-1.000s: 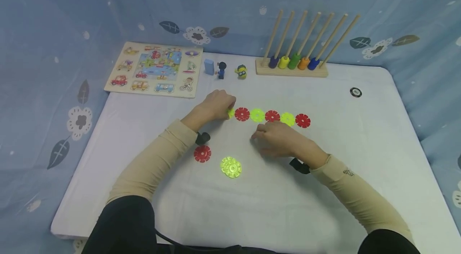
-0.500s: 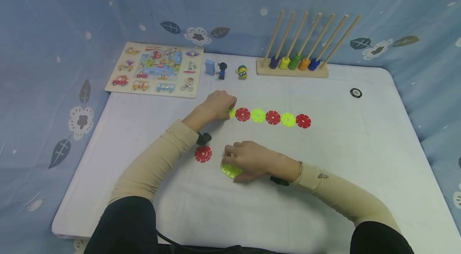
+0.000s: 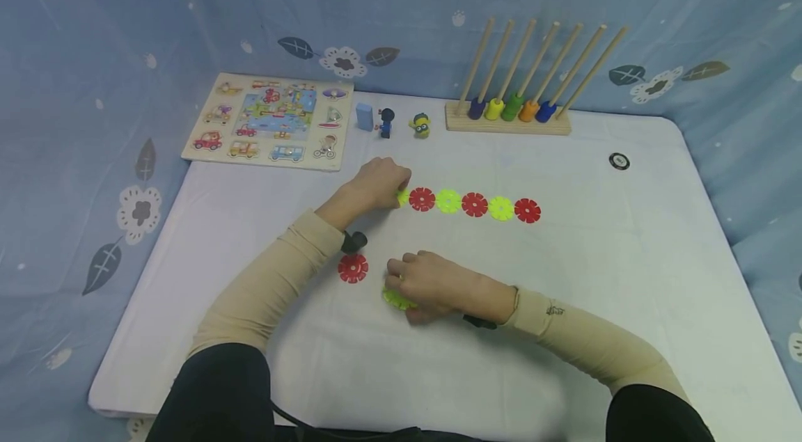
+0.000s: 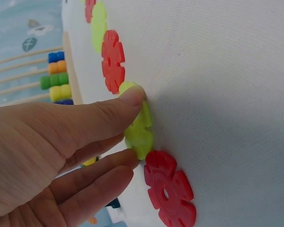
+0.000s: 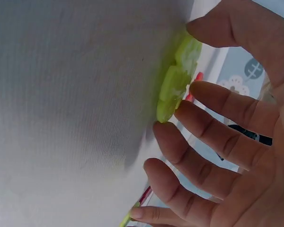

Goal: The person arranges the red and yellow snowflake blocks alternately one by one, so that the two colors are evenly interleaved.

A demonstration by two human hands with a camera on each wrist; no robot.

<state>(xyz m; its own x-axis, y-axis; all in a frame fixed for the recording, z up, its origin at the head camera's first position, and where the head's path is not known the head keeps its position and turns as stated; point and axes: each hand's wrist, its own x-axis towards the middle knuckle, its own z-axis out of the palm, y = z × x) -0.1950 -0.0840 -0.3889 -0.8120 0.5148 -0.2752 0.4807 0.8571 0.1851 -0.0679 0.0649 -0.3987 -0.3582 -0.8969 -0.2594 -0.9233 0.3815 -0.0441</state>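
A row of flower-shaped plastic discs, alternating red point(image 3: 422, 199) and yellow-green point(image 3: 447, 201), runs across the table. My left hand point(image 3: 379, 184) pinches a yellow-green disc point(image 4: 140, 132) at the row's left part, thumb on one edge and fingertips at the other. Beside it lies a red disc point(image 4: 168, 189), hidden behind the hand in the head view. Nearer the body, my right hand point(image 3: 432, 285) reaches over a small pile of yellow-green discs point(image 5: 177, 78); its thumb and curled fingertips meet the edges. A loose red disc point(image 3: 354, 268) lies left of that pile.
A wooden picture puzzle board point(image 3: 269, 122) lies back left. A blue block point(image 3: 365, 117), a dark blue figure point(image 3: 386, 123) and a yellow-green figure point(image 3: 420, 125) stand beside it. Behind is a pegged wooden rack point(image 3: 509, 125) with coloured beads; a black round chip point(image 3: 619, 161) lies right.
My right hand has come from the row down and left to the yellow-green pile, its fingers now round the edges. The left hand stays on its disc.
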